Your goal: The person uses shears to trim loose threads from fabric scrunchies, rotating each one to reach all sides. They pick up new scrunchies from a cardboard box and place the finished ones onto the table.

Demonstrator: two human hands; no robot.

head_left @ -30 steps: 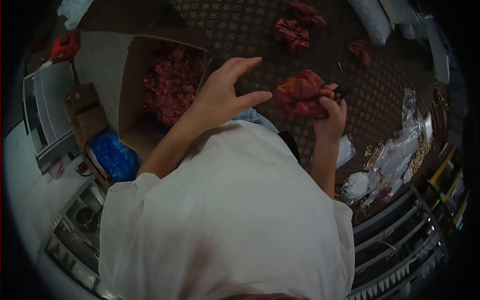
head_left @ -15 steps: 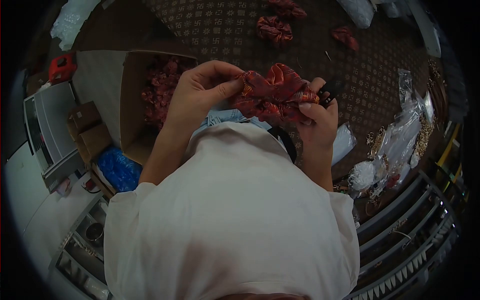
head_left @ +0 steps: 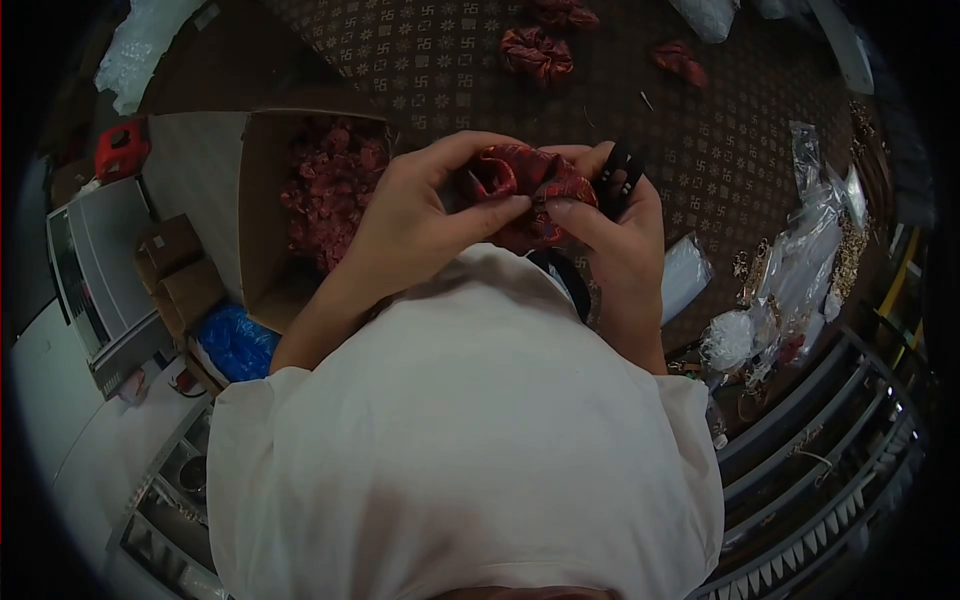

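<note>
A red patterned fabric scrunchie (head_left: 522, 168) is bunched between my two hands above the brown patterned cloth. My left hand (head_left: 425, 200) is closed on its left side, thumb pressed near the middle. My right hand (head_left: 625, 230) pinches the right side, its thumb close to the left one. Tucked in the right fingers is a small black tool (head_left: 618, 170) with light marks; its working end is hidden. Beyond my hands lie more red scrunchies: one rumpled (head_left: 537, 55), another at the top edge (head_left: 565, 12), and a folded one (head_left: 680, 63) farther right.
To my left, an open cardboard box (head_left: 258, 215) holds many red scrunchies (head_left: 335, 185). Blue plastic (head_left: 238, 342) sits beside smaller brown boxes (head_left: 180, 265). Clear plastic bags (head_left: 800, 265) and gold-coloured chains (head_left: 850, 265) lie at the right, above a slatted grey rack (head_left: 800, 440).
My hands have come closer together, folding the stretched scrunchie into a tighter bunch. Both thumbs now meet near its middle, and the right hand has shifted left.
</note>
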